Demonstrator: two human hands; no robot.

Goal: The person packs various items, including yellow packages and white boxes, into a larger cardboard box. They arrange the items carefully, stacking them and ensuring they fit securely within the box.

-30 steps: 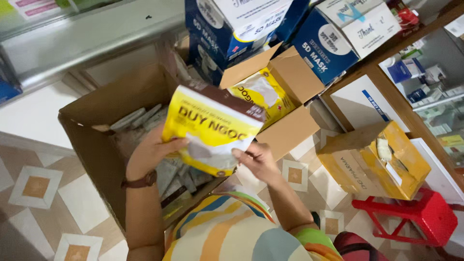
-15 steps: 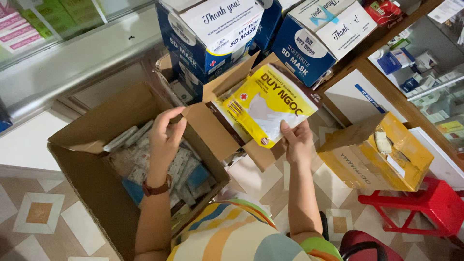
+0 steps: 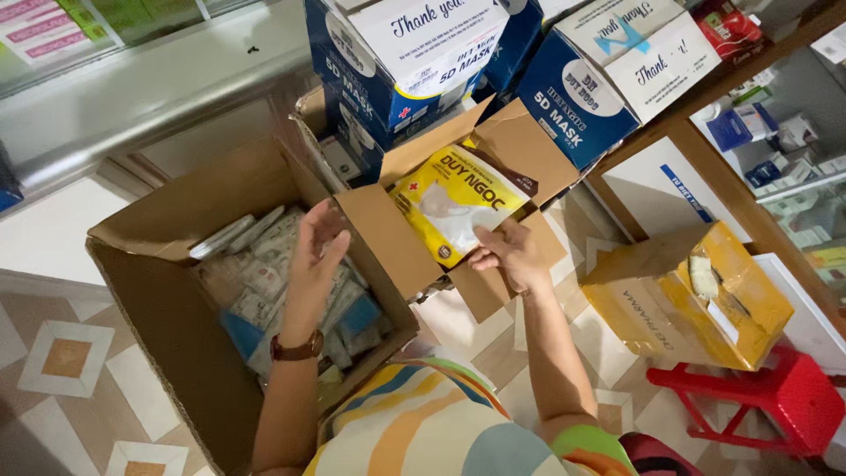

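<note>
presently right hand (image 3: 509, 256) fingers pinch yellow mask packet (image 3: 458, 201) over small carton (image 3: 520, 150); left hand (image 3: 315, 242) spread, empty. thin corner grip risks slippage.

Yellow-white packet (image 3: 458, 204); brown carton (image 3: 176, 291); red stool (image 3: 775, 397); striped multicolour shirt (image 3: 441, 432).

A tiled floor (image 3: 53, 353), pale with brown diamond insets, carried everything. At lower left of the frame stood 1 large open cardboard box (image 3: 176, 344). Just beside it, at centre, sat a smaller open cardboard box (image 3: 529, 150). At right lay a yellow taped carton (image 3: 656, 308), tilted, with a red plastic stool (image 3: 793, 397) near it at lower right.
</note>
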